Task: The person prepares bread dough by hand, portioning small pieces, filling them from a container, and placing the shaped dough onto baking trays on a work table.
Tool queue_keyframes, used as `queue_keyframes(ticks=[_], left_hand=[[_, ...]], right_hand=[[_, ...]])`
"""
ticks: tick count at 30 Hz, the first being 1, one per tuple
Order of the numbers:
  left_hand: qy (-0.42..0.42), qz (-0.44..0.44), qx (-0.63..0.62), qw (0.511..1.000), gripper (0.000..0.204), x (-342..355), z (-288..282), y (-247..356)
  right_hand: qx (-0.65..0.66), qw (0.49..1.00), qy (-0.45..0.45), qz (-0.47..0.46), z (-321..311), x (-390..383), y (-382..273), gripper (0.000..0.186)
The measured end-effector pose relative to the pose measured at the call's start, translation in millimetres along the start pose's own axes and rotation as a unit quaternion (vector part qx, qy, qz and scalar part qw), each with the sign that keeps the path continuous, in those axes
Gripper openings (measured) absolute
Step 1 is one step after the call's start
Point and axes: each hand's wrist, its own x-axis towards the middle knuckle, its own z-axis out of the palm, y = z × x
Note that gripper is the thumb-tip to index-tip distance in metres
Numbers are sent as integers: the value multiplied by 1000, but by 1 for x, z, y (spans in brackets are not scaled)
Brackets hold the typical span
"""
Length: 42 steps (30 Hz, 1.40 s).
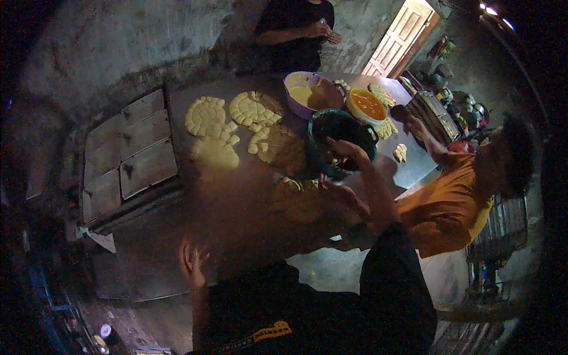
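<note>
My left hand (193, 261) is raised off the near left edge of the metal table, its fingers apart and nothing in it. My right hand (348, 151) reaches over the rim into a dark green basin (315, 133). Shadow hides its fingertips, and I cannot make out what they touch. Left of the basin lie rounds of pale dough pieces (255, 108), set close together. More dough pieces (206, 115) lie farther left, and a blurred pale patch of dough (216, 152) sits below them.
A purple basin (302, 109) with pale yellow contents and a tub of orange liquid (368, 105) stand behind the green basin. Dark metal trays (148, 168) lie at the left. A co-worker in orange (441, 204) leans in from the right; another person (296, 32) stands across the table.
</note>
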Motion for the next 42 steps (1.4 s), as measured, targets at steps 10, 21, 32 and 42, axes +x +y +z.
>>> queue_keyframes(ticks=[10,21,32,42], left_hand=[[-9,-33,18,999,49,2,-78,3],[-53,-96,-1,994,41,4,-35,52],[-117,-180,-104,971,37,-14,36,-1],[-56,-104,-54,992,35,-25,92,-13]], right_hand=[[103,913,243,-311,41,38,79,57],[215,911,256,-241,19,-43,-13,44],[119,900,-201,-369,250,-191,-153,34],[41,901,56,-428,265,-179,-141,30]])
